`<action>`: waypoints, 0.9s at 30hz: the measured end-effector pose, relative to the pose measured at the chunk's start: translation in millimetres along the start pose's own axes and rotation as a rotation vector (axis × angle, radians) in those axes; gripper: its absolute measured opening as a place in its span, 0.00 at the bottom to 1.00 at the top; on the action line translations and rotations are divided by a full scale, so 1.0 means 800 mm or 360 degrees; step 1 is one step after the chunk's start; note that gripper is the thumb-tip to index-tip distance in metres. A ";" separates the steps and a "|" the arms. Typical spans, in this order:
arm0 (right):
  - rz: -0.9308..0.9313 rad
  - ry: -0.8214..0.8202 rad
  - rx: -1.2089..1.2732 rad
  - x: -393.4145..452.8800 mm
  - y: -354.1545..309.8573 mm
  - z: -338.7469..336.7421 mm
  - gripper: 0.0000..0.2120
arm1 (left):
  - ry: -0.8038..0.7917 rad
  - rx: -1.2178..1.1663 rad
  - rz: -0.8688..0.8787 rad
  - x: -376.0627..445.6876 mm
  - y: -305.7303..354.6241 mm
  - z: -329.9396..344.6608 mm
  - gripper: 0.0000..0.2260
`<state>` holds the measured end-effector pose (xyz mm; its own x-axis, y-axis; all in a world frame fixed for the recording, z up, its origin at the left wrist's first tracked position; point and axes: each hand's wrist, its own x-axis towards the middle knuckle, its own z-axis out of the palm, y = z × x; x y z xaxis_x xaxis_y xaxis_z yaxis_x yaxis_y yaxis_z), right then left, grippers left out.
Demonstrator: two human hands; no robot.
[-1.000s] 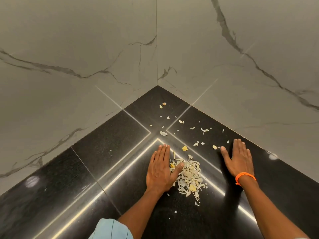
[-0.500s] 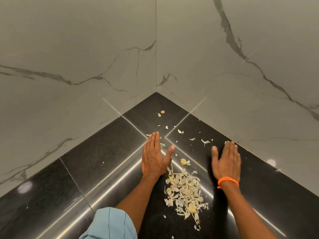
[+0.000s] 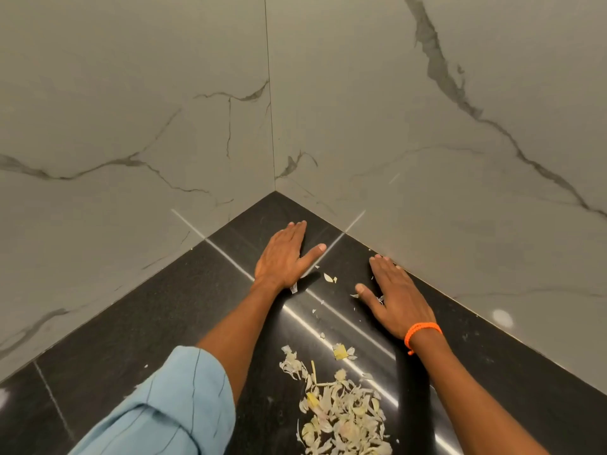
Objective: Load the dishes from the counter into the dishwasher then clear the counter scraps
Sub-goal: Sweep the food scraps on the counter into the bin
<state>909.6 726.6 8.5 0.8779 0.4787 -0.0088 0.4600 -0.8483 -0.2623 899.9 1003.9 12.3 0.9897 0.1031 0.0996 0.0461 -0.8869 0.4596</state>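
A heap of pale, papery peel scraps (image 3: 341,412) lies on the black counter (image 3: 157,316) near the bottom middle. A few loose bits (image 3: 329,278) sit between my hands. My left hand (image 3: 284,256) lies flat, palm down, deep in the counter's corner, its fingertips close to where the walls meet. Flat on the counter too, my right hand (image 3: 394,295) has an orange band at the wrist and its fingertips touch the right wall's base. Neither hand holds anything. No dishes or dishwasher are in view.
Two grey marble-veined walls (image 3: 427,159) meet at the corner and close in the counter at left and right. A light blue rolled sleeve (image 3: 170,412) covers my left upper arm. Bright light streaks reflect across the glossy counter.
Both hands have slid away from the scrap heap toward the corner. The left now lies near the wall junction, the right against the right wall. The heap sits behind them.
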 end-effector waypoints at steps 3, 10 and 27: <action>-0.0053 -0.0003 -0.0028 0.010 0.000 0.002 0.37 | -0.0101 -0.0042 0.0148 -0.001 -0.005 0.004 0.39; -0.0186 -0.0043 -0.0048 -0.002 -0.011 0.013 0.39 | -0.0157 -0.0188 0.0277 -0.050 0.033 0.022 0.30; -0.0395 -0.0323 0.0158 -0.211 -0.105 0.021 0.32 | -0.0374 -0.0148 0.0283 -0.310 0.099 0.006 0.34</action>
<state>720.7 721.2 16.1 0.6916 0.7118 -0.1223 0.6325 -0.6788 -0.3731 659.0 905.9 20.0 0.9859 -0.1667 -0.0160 -0.1326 -0.8355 0.5332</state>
